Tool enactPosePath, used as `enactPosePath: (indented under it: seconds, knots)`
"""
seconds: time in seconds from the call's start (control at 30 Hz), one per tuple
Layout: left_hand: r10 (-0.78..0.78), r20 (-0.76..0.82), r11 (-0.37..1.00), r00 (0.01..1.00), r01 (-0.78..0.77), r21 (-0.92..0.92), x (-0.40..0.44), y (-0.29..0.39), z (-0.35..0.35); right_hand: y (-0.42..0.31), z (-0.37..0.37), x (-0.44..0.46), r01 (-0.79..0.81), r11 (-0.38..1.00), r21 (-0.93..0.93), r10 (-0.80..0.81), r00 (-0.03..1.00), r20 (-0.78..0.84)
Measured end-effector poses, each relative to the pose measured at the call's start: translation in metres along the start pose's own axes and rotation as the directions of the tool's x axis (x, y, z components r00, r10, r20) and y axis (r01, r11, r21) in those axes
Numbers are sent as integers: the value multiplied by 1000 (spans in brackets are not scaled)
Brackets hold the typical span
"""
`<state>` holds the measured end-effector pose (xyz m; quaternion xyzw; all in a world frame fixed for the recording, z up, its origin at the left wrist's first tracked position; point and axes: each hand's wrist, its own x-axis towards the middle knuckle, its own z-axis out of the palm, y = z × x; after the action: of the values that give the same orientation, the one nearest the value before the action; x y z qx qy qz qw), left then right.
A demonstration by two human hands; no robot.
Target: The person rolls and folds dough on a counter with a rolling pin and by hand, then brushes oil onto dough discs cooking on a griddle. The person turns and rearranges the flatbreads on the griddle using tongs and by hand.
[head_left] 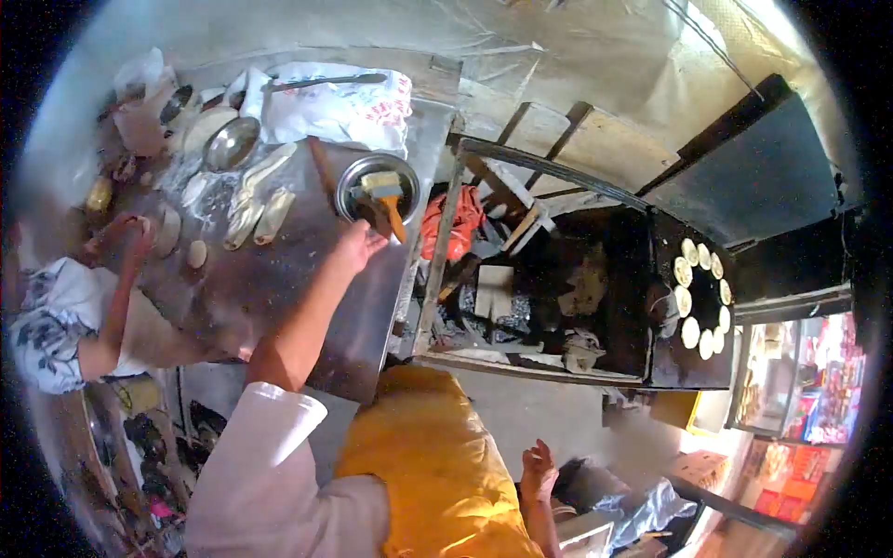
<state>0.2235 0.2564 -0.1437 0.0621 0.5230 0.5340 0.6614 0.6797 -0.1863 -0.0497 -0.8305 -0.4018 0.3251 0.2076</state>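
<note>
My left hand point(358, 247) reaches over the metal table to the near rim of a round metal bowl point(346, 197). Its fingers are partly stretched out beside the wooden handle of a pastry brush point(389, 200); I see no clear grip on it. The brush lies across the bowl, pale bristles inside, handle over the rim. Low in the view, my right hand point(538, 472) hangs beside my yellow apron, fingers loosely bent and apart, holding nothing visible. Left of the bowl lie long dough strips point(263, 186) and a rolling pin point(321, 166).
Another person's hand point(139, 232) works at the floury left end of the table point(316, 335). A metal dish point(232, 143) and a white bag point(326, 112) stand behind. To the right, several round flatbreads point(689, 332) form a ring on a dark griddle point(662, 363).
</note>
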Motion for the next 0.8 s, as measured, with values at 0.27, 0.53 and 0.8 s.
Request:
enactPosePath:
  seconds: [0.27,0.53,0.8]
  knots:
    - [75,-47,995,996,-71,74,54,39,-29,9,29,5,81,989,-125,-86,996,-37]
    - [548,24,632,836,-433,643,16,150,-39,90,81,-13,-202,979,-24,203,974,98]
    - [722,584,-363,370,-516,776,160,278,12,4,41,-32,-231,955,-187,270,938,219]
